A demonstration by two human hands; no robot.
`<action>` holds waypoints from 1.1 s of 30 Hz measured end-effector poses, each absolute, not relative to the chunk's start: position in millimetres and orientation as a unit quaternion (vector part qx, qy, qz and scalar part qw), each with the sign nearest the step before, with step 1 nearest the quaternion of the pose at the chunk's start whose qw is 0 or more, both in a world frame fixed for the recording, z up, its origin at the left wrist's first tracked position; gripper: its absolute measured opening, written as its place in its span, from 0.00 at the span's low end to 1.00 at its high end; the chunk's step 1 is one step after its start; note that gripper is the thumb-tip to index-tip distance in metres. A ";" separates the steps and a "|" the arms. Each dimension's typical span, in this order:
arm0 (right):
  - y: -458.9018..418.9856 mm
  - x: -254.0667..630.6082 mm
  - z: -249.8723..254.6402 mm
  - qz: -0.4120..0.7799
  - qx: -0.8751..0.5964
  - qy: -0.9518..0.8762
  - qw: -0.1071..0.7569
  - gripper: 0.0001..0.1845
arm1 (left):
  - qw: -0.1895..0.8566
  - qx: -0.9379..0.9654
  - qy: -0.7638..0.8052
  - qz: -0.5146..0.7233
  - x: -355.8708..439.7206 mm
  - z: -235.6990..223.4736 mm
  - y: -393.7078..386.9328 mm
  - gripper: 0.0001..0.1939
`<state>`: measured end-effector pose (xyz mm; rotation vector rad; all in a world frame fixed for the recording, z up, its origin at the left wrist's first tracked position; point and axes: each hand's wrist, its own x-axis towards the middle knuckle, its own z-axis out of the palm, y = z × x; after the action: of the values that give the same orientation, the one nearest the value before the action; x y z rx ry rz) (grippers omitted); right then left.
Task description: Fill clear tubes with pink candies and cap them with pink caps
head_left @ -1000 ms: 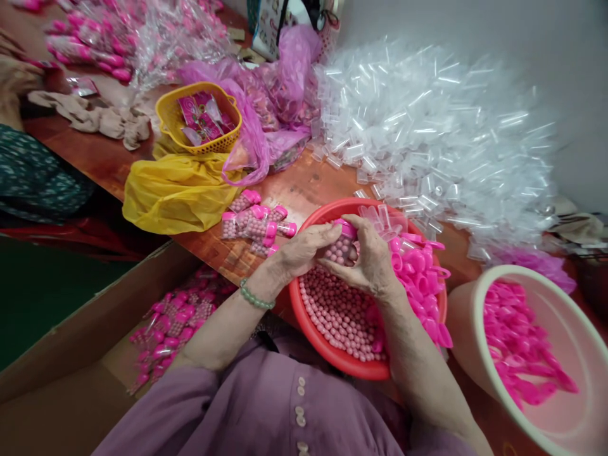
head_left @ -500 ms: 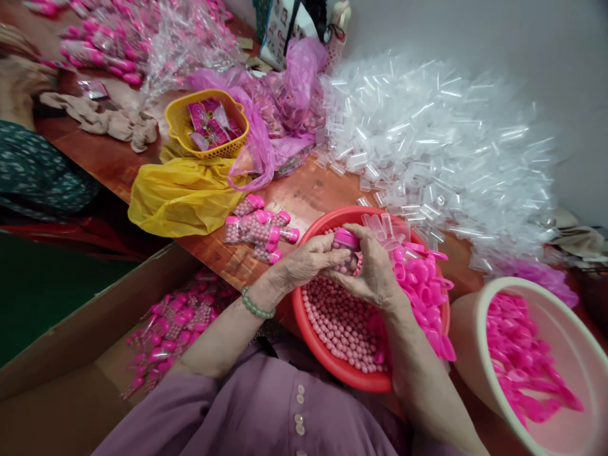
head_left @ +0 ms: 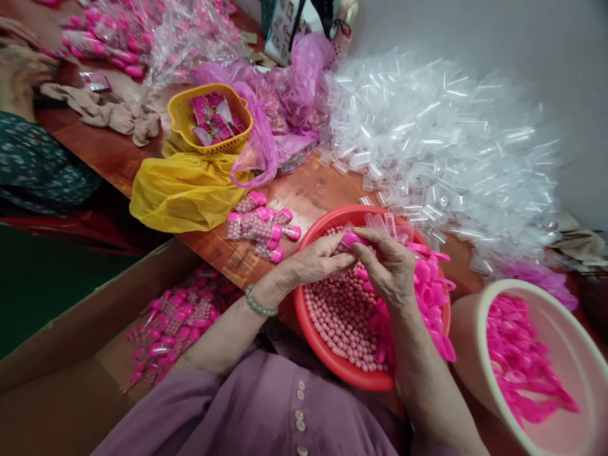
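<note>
Over the red basin (head_left: 304,316), my left hand (head_left: 319,258) is closed around a small clear tube with a pink cap (head_left: 352,239); fingers hide most of the tube. My right hand (head_left: 392,266) comes from the other side, its thumb and fingertips closed at the cap. Below both hands lie many round pink beads (head_left: 339,320). Pink plastic caps (head_left: 427,278) and a few clear tubes (head_left: 384,225) fill the basin's right and far side. Several bead-filled tubes with pink caps (head_left: 263,228) lie on the table left of the basin.
A large heap of clear tubes (head_left: 441,139) covers the back right. At right stands a white tub (head_left: 482,329) of pink pieces. A yellow basket (head_left: 211,149) and yellow bag (head_left: 185,193) sit left. Below is a cardboard box (head_left: 85,304) with filled tubes. Another person's hand (head_left: 21,73) shows far left.
The tube has tipped in my hands and its pink cap has moved slightly right and down. My right hand has shifted right, with its fingers now over the cap.
</note>
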<state>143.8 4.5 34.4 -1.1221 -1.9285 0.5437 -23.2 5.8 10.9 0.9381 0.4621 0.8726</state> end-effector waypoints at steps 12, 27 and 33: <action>3.6 152.7 40.5 0.247 -0.464 -0.751 0.401 0.06 | 0.771 0.468 0.230 0.365 -18.2 6.1 10.4 0.14; -0.9 135.2 16.6 -0.043 -0.396 -0.864 0.309 0.41 | 0.834 0.327 0.206 0.393 -22.6 10.3 11.3 0.26; -0.7 131.1 19.9 -0.128 -0.361 -0.875 0.295 0.38 | 0.875 0.246 0.214 0.358 -16.6 9.1 20.4 0.32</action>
<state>131.1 -0.7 19.9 -0.9613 -2.3297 -0.3416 -16.6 20.4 9.1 0.5139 0.4477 0.7466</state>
